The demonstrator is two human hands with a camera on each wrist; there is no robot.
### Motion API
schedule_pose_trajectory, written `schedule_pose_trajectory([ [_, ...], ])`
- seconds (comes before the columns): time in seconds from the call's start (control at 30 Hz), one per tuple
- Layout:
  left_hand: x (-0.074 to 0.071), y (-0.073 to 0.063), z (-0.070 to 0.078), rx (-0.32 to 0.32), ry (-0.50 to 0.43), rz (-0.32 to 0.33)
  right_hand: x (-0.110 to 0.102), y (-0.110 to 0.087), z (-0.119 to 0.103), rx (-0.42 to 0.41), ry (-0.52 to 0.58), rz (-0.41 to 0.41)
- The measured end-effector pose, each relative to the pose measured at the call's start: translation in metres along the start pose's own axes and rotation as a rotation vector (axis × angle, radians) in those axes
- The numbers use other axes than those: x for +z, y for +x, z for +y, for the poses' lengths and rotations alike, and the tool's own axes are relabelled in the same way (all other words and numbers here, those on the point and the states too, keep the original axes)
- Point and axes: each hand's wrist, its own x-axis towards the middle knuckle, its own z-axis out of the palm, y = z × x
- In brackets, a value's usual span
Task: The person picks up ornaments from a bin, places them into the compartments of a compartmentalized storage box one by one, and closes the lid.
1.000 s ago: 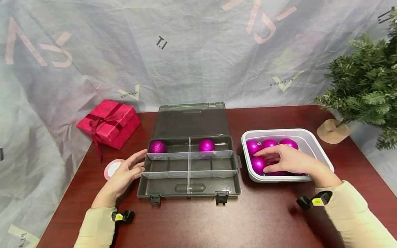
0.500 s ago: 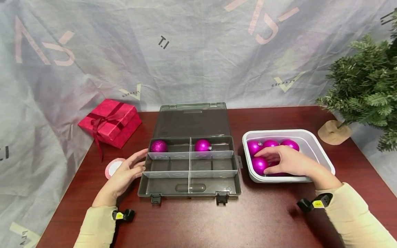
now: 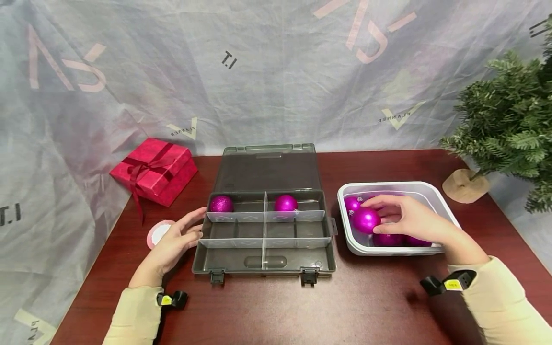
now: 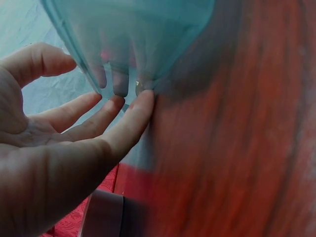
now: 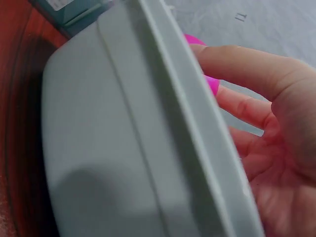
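Note:
My right hand (image 3: pixel 407 218) pinches a shiny magenta Christmas bauble (image 3: pixel 366 220) between thumb and fingertips, over the left part of a white plastic tub (image 3: pixel 446 215). More magenta baubles lie below and behind it, partly hidden by the hand. At the left side of a grey see-through compartment box (image 3: pixel 263 273), my left hand (image 3: pixel 172 244) touches the wall with its fingertips, the fingers fairly straight. Inside the box, a glittery bauble (image 3: pixel 221 204) sits in the back left compartment and a smooth bauble (image 3: pixel 286 203) in the back right one. In the right wrist view the tub wall hides most of the held bauble (image 5: pixel 212 85).
The box's lid (image 3: pixel 267 170) lies opened toward the back. A red gift box (image 3: pixel 155 167) with a ribbon stands at the back left. Beside my left hand is a pink-and-white round roll (image 3: pixel 158 234). A small fir tree (image 3: pixel 513 115) on a wooden base (image 3: pixel 465 185) stands at right.
My right hand has taken hold of a bauble in the tub and raised it slightly. The smooth bauble in the box has rolled a little within its compartment. My left hand stays put.

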Motion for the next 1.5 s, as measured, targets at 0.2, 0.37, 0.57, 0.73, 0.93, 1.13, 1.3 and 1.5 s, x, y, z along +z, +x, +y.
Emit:
schedule_pose_trajectory([
  [0.2,0.000,-0.001,0.000,-0.004,0.001,0.000,-0.008,-0.002,-0.007,-0.027,-0.082,0.051],
  [0.37,0.000,0.000,-0.001,0.002,0.007,0.001,-0.013,0.000,-0.015,-0.028,-0.060,0.075],
  [0.57,-0.001,0.000,-0.002,-0.002,0.014,0.007,-0.009,0.007,-0.034,0.013,-0.067,0.119],
  [0.73,-0.001,0.000,-0.002,-0.007,0.002,0.001,-0.001,0.018,-0.052,0.009,0.028,0.128],
  [0.93,0.000,-0.001,-0.001,-0.003,0.006,0.003,0.015,0.037,-0.072,-0.061,0.150,0.112],
  [1.13,0.000,0.000,-0.001,-0.003,0.010,0.008,0.040,0.063,-0.089,-0.173,0.168,0.070],
  [1.3,-0.001,0.000,-0.003,0.001,0.010,0.007,0.068,0.086,-0.103,-0.230,0.219,0.012],
  [1.5,0.000,0.000,-0.003,0.006,0.008,0.013,0.102,0.110,-0.117,-0.214,0.233,-0.024],
])
